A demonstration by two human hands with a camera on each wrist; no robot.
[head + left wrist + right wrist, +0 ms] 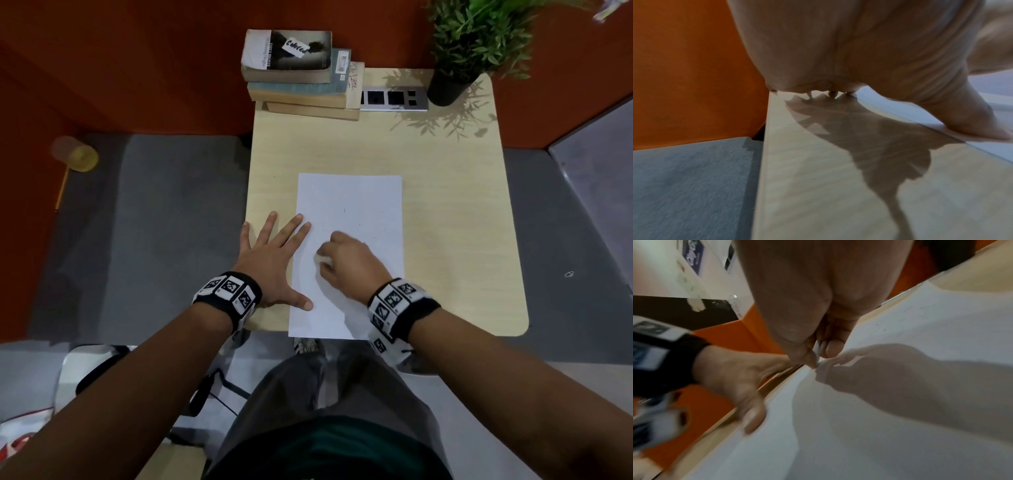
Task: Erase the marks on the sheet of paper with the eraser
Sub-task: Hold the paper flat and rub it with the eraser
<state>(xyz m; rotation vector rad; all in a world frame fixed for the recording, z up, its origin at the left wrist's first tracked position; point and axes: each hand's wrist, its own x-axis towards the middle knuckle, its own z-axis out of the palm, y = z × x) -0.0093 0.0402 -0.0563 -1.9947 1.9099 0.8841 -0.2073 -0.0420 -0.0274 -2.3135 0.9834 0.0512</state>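
Observation:
A white sheet of paper lies lengthwise on the pale wooden table. Faint small marks show on its upper middle. My right hand pinches a white eraser and presses it on the sheet's middle left; in the right wrist view the eraser shows as a thin sliver between thumb and finger. My left hand lies flat with spread fingers on the table and the sheet's left edge, thumb on the paper.
A stack of books stands at the table's back left, a silver socket panel beside it, and a potted plant at the back right. Grey floor and orange walls surround the table. A yellow cup lies on the floor at left.

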